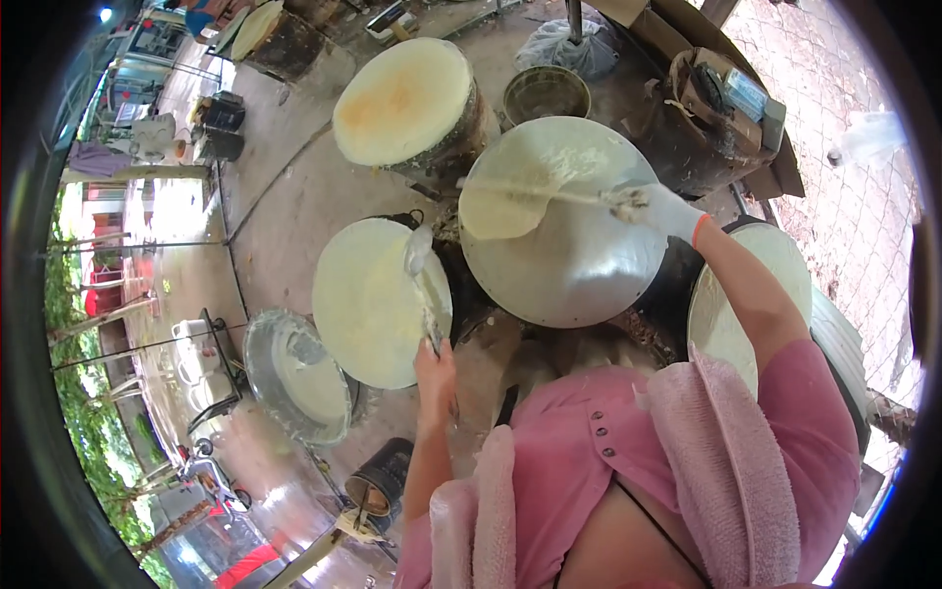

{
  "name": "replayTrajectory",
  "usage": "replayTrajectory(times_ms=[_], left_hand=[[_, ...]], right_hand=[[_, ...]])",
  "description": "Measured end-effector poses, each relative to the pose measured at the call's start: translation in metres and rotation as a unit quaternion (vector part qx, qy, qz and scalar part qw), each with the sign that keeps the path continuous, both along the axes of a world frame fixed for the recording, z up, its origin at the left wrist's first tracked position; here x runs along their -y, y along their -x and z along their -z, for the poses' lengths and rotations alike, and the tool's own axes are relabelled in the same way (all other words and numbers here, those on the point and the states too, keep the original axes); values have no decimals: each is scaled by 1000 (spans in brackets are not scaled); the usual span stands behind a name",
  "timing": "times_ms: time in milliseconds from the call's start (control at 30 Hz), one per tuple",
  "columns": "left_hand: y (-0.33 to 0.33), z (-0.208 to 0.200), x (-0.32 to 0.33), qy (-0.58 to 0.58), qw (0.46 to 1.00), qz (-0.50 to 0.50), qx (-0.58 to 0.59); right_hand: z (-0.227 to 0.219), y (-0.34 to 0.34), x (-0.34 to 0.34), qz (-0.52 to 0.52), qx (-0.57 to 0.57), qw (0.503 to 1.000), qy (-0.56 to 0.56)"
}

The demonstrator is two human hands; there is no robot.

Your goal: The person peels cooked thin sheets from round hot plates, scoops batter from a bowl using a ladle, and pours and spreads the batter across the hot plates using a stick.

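Observation:
My left hand [438, 375] is closed around the handle of a batter-smeared ladle [419, 253]. The ladle's bowl points away from me, over a round griddle top [368, 309] covered with a pale cream layer. My right hand [669, 214], in a white glove with an orange cuff, grips a long thin spreading stick [535, 190]. That stick lies across the large round metal griddle [579, 285] in front of me. A patch of cream-coloured batter [502, 214] covers the griddle's far left part, with thin smears near the stick. Bare shiny metal shows on its near side.
A basin of batter [257, 363] stands left of the pale griddle. Farther off is another griddle with a browned pale sheet [402, 103], beside a dark bucket [548, 95]. A pale round surface [731, 294] lies under my right arm. Cardboard boxes [721, 108] stand far right.

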State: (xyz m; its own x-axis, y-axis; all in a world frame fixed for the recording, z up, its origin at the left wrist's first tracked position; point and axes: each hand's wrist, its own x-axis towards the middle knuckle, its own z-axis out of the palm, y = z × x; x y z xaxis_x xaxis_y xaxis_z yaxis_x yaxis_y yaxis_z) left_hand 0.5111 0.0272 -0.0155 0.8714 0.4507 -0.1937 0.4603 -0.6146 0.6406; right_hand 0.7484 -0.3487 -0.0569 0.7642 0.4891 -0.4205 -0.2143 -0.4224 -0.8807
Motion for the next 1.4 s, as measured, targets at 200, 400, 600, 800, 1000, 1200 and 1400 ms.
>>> replayTrajectory(times_ms=[200, 400, 600, 800, 1000, 1200, 1400], left_hand=[[-29, 11, 0, -89, 993, 66, -44], [-23, 14, 18, -152, 973, 110, -136], [55, 14, 25, -145, 959, 216, -116], [71, 3, 44, -36, 941, 275, -192], [33, -31, -17, 70, 951, 289, 83], [31, -26, -74, 159, 964, 194, 91], [71, 1, -106, 129, 971, 178, 90]], right_hand=[[-23, 16, 18, -121, -71, 989, 48], [-4, 5, 11, -33, 12, 999, -20], [11, 42, 29, -118, -48, 991, 50], [-3, 154, 50, 161, -227, 932, -232], [7, 225, -118, 275, -324, 883, -200], [44, 230, -247, 331, -5, 927, 174], [58, 250, -187, 461, -33, 858, 222]])
